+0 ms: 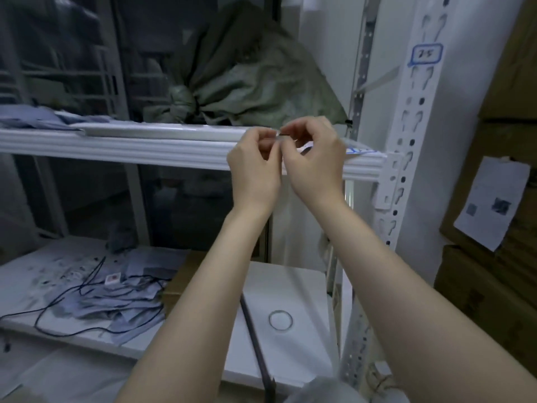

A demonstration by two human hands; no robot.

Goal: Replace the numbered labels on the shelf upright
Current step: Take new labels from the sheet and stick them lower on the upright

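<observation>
A tied green sack (pixel 247 82) is carried on the upper shelf (pixel 116 146); papers (pixel 116 301) and a dark cord (pixel 94 270) are spread on the lower shelf (pixel 96 334), left.

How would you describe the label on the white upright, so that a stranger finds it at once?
Start at the white perforated upright on the right of the shelving. Follow it up above the shelf beam. The label is a white rectangle with a blue border and handwriting, the only marked patch among punched holes.

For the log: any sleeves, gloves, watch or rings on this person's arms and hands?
Both forearms are bare to the frame edge, with no sleeves showing. The left hand and right hand are ungloved; no watch, bracelet or ring is visible.
</observation>
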